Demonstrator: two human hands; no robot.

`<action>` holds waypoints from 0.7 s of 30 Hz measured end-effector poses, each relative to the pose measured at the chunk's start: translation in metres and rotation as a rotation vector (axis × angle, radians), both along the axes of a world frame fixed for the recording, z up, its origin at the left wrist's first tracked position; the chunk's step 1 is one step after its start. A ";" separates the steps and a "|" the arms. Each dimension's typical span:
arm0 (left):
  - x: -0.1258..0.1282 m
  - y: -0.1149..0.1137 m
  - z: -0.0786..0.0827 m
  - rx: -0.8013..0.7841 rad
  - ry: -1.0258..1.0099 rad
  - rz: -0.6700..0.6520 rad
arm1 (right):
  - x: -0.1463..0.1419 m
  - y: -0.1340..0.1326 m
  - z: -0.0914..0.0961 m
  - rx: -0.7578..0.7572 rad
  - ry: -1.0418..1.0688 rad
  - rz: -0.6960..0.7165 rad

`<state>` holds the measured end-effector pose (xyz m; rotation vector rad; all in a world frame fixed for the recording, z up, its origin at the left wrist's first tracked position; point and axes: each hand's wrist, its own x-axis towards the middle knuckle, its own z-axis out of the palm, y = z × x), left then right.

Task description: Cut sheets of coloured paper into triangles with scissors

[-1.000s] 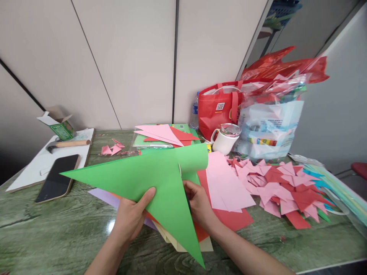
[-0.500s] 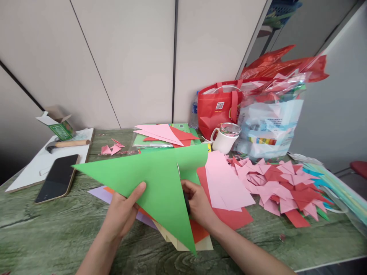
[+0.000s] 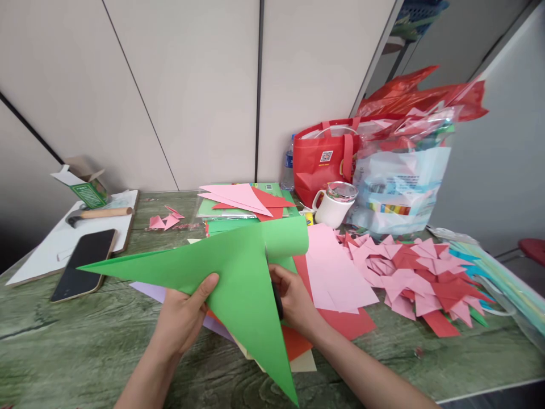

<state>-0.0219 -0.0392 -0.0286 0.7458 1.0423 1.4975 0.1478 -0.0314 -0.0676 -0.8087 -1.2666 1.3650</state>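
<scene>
A large green paper sheet [image 3: 238,272], cut to long points, is held up over the green table [image 3: 85,352]. My left hand [image 3: 183,318] pinches its lower left part, thumb on top. My right hand [image 3: 296,304] is closed behind the sheet's right edge around dark-handled scissors [image 3: 278,304], which are mostly hidden by the paper. The sheet's upper right corner curls over. Under it lie stacked sheets: red [image 3: 349,324], purple [image 3: 149,291] and cream.
Pink sheets [image 3: 336,272] and a heap of folded pink and red pieces [image 3: 421,278] lie to the right. A white mug [image 3: 334,205], red bag [image 3: 323,162] and plastic bag [image 3: 400,182] stand behind. At the left are a phone [image 3: 84,264] and a hammer [image 3: 100,213].
The green sheet has turned a little: its left tip now reaches further left and lower. My left hand has shifted its grip slightly; my right hand stays at the sheet's right edge.
</scene>
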 end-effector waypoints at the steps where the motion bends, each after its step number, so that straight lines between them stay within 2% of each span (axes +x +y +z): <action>1: 0.001 -0.001 0.000 -0.007 0.001 -0.001 | 0.000 0.000 0.000 -0.002 0.003 -0.004; 21: 0.003 -0.004 0.000 -0.018 0.022 -0.011 | 0.000 0.001 0.000 -0.065 0.049 -0.053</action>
